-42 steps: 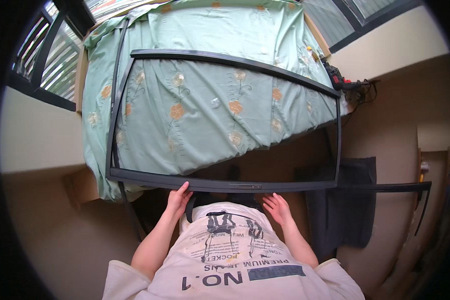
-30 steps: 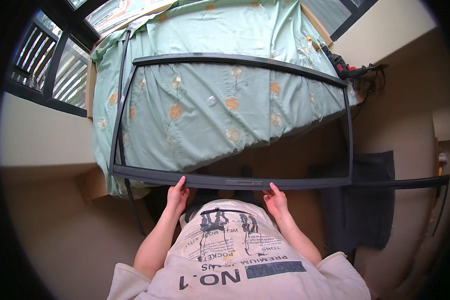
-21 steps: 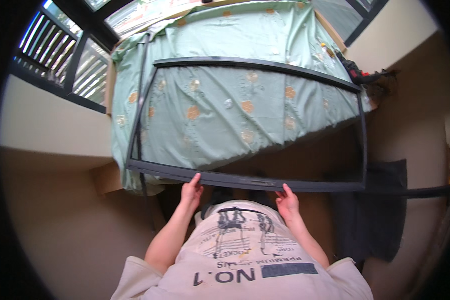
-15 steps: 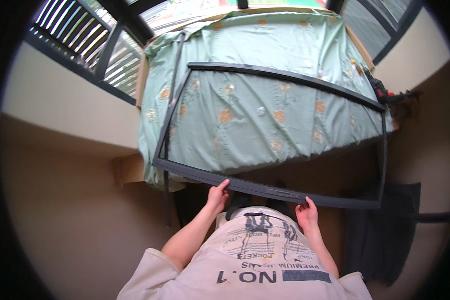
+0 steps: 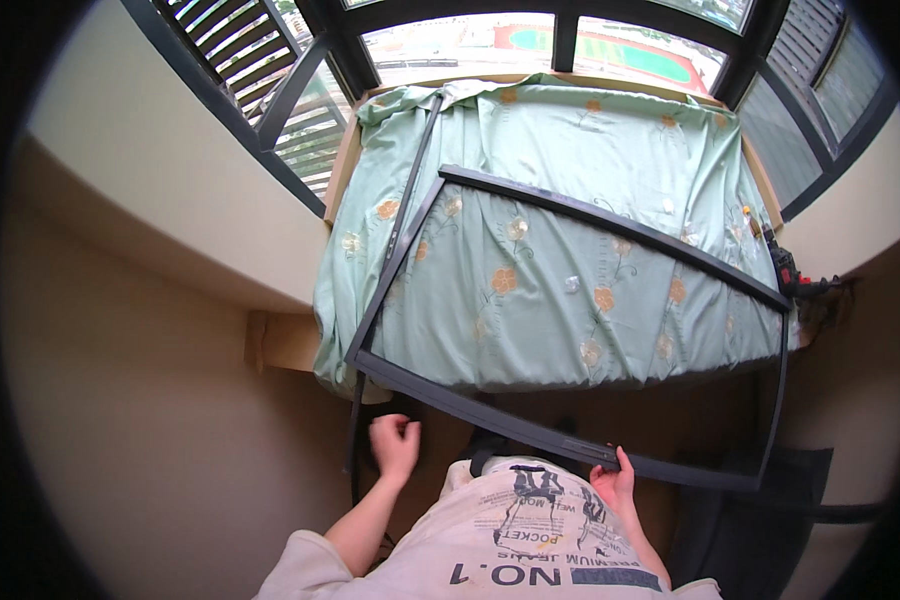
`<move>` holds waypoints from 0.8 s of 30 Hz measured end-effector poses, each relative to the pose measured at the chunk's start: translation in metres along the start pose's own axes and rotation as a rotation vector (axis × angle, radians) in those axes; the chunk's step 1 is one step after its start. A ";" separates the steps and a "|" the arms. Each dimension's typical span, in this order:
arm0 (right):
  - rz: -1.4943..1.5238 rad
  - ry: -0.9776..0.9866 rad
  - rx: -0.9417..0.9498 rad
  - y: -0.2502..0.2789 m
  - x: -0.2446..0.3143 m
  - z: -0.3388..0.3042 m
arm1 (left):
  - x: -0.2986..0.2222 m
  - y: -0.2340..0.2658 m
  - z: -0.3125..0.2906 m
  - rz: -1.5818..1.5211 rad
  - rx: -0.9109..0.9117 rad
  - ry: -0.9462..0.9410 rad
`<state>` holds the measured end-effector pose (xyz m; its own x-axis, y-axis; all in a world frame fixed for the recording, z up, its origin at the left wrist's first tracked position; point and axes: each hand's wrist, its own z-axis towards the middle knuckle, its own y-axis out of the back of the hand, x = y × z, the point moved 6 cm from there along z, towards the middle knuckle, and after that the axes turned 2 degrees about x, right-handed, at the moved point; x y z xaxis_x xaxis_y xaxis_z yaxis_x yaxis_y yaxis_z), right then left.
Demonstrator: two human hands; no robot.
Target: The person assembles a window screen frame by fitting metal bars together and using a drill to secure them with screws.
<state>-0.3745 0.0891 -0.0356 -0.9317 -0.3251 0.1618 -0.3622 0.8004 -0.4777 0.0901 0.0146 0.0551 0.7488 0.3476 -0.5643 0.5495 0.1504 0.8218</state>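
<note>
A large black rectangular frame (image 5: 490, 418), like a screen bezel, tilts from the cloth-covered platform toward my body. My right hand (image 5: 613, 484) grips its near bar right of the middle, thumb on top and fingers below. My left hand (image 5: 395, 450) is off the frame, below its near left corner. The fingers of that hand are curled in, and nothing shows in them. Close by my left hand hangs the lower end of a long thin dark strip (image 5: 413, 180), which lies along the left side of the cloth and passes behind the frame's corner.
A green flowered cloth (image 5: 570, 330) covers the platform before me. A black-and-red power tool (image 5: 790, 275) sits at its right edge. Dark-framed windows (image 5: 564, 45) stand behind, with pale walls at both sides. A dark panel (image 5: 800, 490) stands low at the right.
My left hand has let go of the frame's near bar and moved left and down. The right hand keeps its hold. The view has tilted up, showing more window.
</note>
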 end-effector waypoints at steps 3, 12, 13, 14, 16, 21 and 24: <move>0.023 -0.016 -0.056 -0.005 0.001 -0.013 | 0.028 0.084 -0.003 0.454 -0.403 0.042; -0.038 0.002 -0.092 0.007 0.010 -0.023 | 0.140 0.044 0.043 -0.056 0.003 0.290; -0.033 0.008 -0.091 0.010 0.011 -0.022 | 0.139 0.055 0.043 -0.013 -0.051 0.258; -0.029 0.008 -0.073 0.012 0.011 -0.021 | 0.138 0.064 0.044 0.019 -0.083 0.230; -0.018 0.011 -0.058 0.019 0.011 -0.018 | 0.141 0.083 0.044 0.068 -0.106 0.221; -0.035 0.026 -0.039 0.034 0.013 -0.013 | 0.148 0.131 0.050 0.133 -0.167 0.172; -0.012 0.032 -0.035 0.036 0.013 -0.011 | 0.135 0.155 0.051 0.179 -0.177 0.147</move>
<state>-0.4000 0.1190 -0.0406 -0.9276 -0.3186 0.1949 -0.3731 0.8138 -0.4456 0.2947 0.0377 0.1025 0.7593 0.5117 -0.4020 0.3302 0.2295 0.9156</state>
